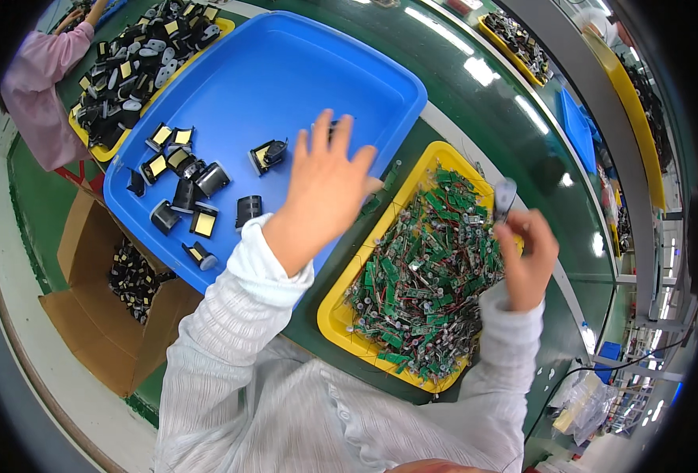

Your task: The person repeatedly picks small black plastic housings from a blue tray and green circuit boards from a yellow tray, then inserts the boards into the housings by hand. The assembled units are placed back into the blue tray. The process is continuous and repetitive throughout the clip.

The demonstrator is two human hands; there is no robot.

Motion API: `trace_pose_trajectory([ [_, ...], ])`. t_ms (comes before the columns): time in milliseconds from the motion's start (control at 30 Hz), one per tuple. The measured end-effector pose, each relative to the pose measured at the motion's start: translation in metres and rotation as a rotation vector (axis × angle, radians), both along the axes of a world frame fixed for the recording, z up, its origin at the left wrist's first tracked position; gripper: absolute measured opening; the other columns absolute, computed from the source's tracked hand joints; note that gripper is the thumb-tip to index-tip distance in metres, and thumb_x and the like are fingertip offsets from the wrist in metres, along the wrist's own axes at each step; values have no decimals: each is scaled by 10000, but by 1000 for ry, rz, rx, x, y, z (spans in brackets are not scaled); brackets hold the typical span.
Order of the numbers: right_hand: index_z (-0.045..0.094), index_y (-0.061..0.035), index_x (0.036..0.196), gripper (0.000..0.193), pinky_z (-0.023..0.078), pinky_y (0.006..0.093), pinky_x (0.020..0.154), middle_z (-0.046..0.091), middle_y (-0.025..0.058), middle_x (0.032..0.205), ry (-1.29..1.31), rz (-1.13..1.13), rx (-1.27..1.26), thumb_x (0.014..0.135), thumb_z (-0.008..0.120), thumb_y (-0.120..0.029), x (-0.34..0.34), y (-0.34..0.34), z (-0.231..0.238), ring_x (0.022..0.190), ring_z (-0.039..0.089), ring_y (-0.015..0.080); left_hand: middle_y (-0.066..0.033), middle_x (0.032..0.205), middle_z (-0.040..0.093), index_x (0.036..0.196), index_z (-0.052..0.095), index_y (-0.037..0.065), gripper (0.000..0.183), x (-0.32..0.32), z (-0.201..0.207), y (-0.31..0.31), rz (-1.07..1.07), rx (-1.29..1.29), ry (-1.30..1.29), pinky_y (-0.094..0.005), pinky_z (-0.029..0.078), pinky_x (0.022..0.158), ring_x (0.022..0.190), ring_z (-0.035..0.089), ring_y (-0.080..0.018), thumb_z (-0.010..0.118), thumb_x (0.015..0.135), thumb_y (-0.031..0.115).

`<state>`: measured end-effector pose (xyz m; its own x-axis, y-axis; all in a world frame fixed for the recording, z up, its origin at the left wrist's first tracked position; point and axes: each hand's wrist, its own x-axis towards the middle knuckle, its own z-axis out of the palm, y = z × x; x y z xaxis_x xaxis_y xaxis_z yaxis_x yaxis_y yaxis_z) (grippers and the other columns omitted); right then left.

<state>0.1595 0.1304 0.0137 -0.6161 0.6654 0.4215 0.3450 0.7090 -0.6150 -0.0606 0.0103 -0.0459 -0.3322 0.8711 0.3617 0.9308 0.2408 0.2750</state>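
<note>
My left hand [325, 189] is over the blue tray [278, 47], its fingers spread apart. A dark piece lies partly hidden behind its fingertips, and I see nothing gripped. Just left of that hand is a black plastic part with a yellow pad [264, 155]. More such black parts [185, 185] lie in the tray's left half, some showing yellow faces. My right hand [532, 252], at the right edge of the yellow tray [335, 315], pinches a small grey oval plastic piece [505, 195], slightly blurred. Green circuit boards with wires [428, 276] fill that yellow tray.
At the far left, another yellow tray [104, 151] is heaped with black and grey parts, near a person in a pink sleeve [45, 67]. An open cardboard box [89, 315] holds similar parts below the bench. A metal frame post [578, 63] rises on the right.
</note>
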Motion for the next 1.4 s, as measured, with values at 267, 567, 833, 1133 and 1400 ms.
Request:
trace_pose_trajectory([
  [267, 645, -73, 908, 182, 479, 323, 751, 645, 99, 861, -539, -312, 212, 727, 649, -80, -20, 207, -70, 810, 624, 221, -117, 1035, 513, 1008, 577, 114, 296, -15, -16, 16, 127, -306, 38, -437, 421, 767, 934, 510, -275, 630, 718, 126],
  [567, 639, -72, 950, 224, 445, 351, 832, 640, 85, 960, -582, -93, 76, 727, 660, -89, -9, 186, -57, 924, 585, 256, -92, 1054, 513, 1083, 558, 211, 430, -20, -28, 11, 46, -155, 200, -414, 411, 779, 983, 492, -270, 681, 680, 124],
  [833, 623, -65, 828, 154, 420, 385, 765, 611, 92, 802, -432, 349, 110, 702, 657, -146, -17, 63, -43, 830, 546, 287, -121, 726, 583, 897, 480, 71, 268, -19, -12, 20, 50, -111, -8, -395, 450, 594, 707, 579, -301, 658, 733, 188],
  [1133, 624, -68, 858, 284, 468, 389, 724, 587, 135, 813, -717, 31, 93, 701, 684, -297, -63, 24, -72, 826, 571, 287, -125, 781, 580, 934, 487, 32, 249, -7, 2, 23, -114, 212, -274, -343, 451, 592, 709, 576, -260, 628, 783, 172],
  [1400, 555, -33, 799, 246, 453, 308, 621, 577, 64, 709, -225, 233, -305, 679, 725, -164, -27, 39, -38, 686, 583, 186, -122, 900, 594, 916, 512, 39, 197, 11, 19, 18, -247, 163, -941, -292, 446, 705, 789, 576, -219, 606, 821, 183],
])
